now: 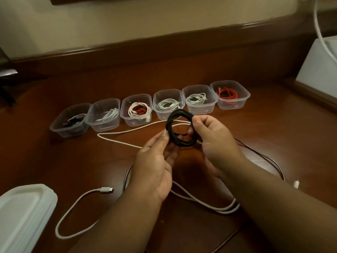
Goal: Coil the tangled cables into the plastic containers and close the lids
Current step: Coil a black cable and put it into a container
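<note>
Both hands share a grip on the black cable coil point(179, 129): right hand point(215, 136) pinching its rim, left hand point(156, 161) holding underneath. Beyond the grip, six lidless containers point(230, 95) (cables inside) line the dark wooden table point(54, 157); cream wall point(127, 21) behind.

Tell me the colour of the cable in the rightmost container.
Red cable, seen in the head view.
</note>
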A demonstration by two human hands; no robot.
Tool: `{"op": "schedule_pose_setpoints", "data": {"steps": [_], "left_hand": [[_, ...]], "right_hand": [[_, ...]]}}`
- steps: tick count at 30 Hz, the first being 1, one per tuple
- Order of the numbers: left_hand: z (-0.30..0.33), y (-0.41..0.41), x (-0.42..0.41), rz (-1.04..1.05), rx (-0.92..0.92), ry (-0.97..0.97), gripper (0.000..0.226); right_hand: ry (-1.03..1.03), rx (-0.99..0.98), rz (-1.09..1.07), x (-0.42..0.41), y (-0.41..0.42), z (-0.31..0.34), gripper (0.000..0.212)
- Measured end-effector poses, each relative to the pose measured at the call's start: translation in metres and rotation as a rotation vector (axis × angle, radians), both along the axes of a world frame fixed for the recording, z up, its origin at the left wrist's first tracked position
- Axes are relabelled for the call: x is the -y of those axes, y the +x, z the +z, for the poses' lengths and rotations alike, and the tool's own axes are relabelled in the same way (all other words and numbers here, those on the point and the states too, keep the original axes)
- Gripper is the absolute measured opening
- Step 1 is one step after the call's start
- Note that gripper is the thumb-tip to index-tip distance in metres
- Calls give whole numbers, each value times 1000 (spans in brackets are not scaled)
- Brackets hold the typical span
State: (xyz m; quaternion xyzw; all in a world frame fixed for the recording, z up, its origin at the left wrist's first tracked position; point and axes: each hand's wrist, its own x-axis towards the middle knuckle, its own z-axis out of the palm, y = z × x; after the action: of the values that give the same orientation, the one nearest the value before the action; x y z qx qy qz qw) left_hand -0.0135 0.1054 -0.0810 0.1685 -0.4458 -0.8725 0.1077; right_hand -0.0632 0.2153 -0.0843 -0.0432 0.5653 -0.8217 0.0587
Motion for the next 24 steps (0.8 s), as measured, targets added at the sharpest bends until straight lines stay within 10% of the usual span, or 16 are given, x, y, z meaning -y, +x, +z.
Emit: {"op": "schedule_pose_setpoints", "data": {"steps": [24], "left_hand": [[-5,-3,6,-192,-35,-132,22]], "right_hand": [[316,-246,-1,-11,-9,-4,12]]}}
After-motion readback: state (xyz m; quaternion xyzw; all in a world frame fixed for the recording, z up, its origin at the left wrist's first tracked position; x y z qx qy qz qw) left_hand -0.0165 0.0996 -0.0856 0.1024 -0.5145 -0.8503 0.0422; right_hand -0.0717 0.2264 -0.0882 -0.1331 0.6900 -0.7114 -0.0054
